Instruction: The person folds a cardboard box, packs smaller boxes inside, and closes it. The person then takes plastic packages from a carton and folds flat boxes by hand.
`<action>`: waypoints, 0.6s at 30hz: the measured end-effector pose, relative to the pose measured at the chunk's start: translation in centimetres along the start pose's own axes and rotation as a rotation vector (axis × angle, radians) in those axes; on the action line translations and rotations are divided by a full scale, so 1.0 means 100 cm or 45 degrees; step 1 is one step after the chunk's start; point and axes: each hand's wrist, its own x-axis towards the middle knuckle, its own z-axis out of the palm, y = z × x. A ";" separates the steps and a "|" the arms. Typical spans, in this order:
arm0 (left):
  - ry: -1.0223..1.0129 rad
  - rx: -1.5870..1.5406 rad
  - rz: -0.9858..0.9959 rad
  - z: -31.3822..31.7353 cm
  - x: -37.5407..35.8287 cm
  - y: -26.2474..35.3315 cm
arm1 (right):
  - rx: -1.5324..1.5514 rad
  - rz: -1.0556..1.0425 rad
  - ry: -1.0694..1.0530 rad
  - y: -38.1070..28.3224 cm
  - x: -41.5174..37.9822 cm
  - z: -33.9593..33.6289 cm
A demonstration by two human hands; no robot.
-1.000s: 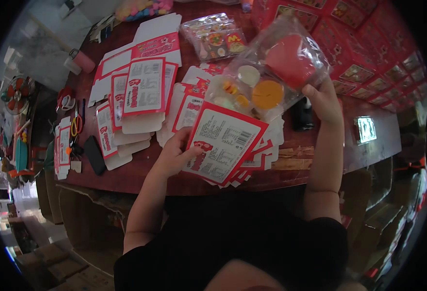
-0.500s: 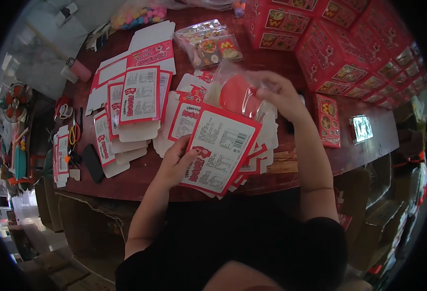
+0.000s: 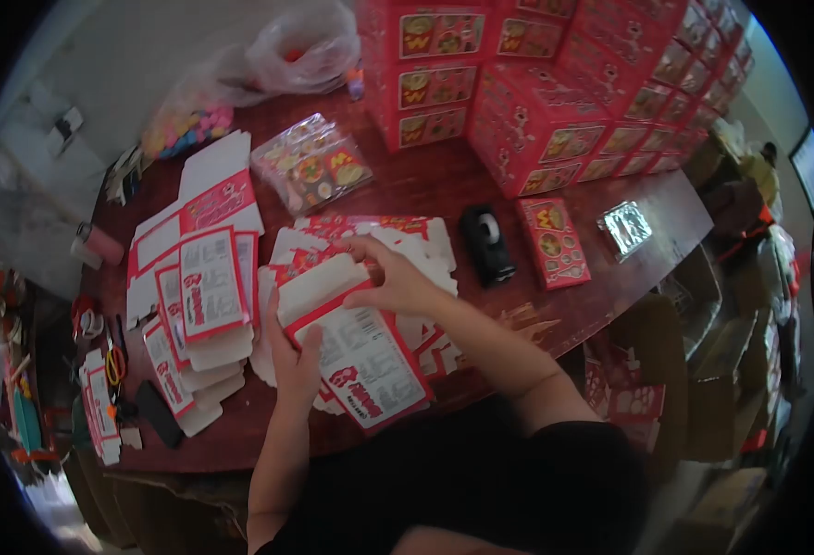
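Observation:
A red-and-white carton (image 3: 370, 356) with printed text and a barcode is between my hands, tilted over a pile of flat cartons (image 3: 430, 250). My left hand (image 3: 294, 361) grips its left edge, thumb on the printed panel. At the carton's upper end, my right hand (image 3: 390, 277) has curled fingers and thumb around the corner of the white end flap (image 3: 319, 285). The carton's inside is hidden from view.
Flat cartons (image 3: 211, 287) are stacked at left, near a black phone-like slab (image 3: 159, 413) and scissors (image 3: 113, 365). Clear packets (image 3: 314, 165) lie behind. At right are a black tape dispenser (image 3: 487, 245), a red box (image 3: 553, 242), a silver packet (image 3: 624, 228) and stacked red boxes (image 3: 536, 102).
The clear bag with a red item, held in my right hand before, is out of sight. My right hand has come to the carton's end, and the view has shifted right.

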 end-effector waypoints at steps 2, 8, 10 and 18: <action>-0.018 -0.008 -0.036 -0.006 -0.003 -0.009 | 0.005 -0.200 0.203 0.004 -0.015 0.016; 0.044 -0.161 -0.157 -0.009 -0.013 -0.040 | 0.143 -0.141 0.088 0.033 -0.031 0.028; 0.110 -0.213 -0.165 -0.010 -0.011 -0.055 | -0.066 -0.230 0.111 0.028 -0.031 0.021; 0.064 -0.329 0.212 0.006 -0.006 -0.040 | 0.079 -0.187 0.365 0.026 -0.046 0.028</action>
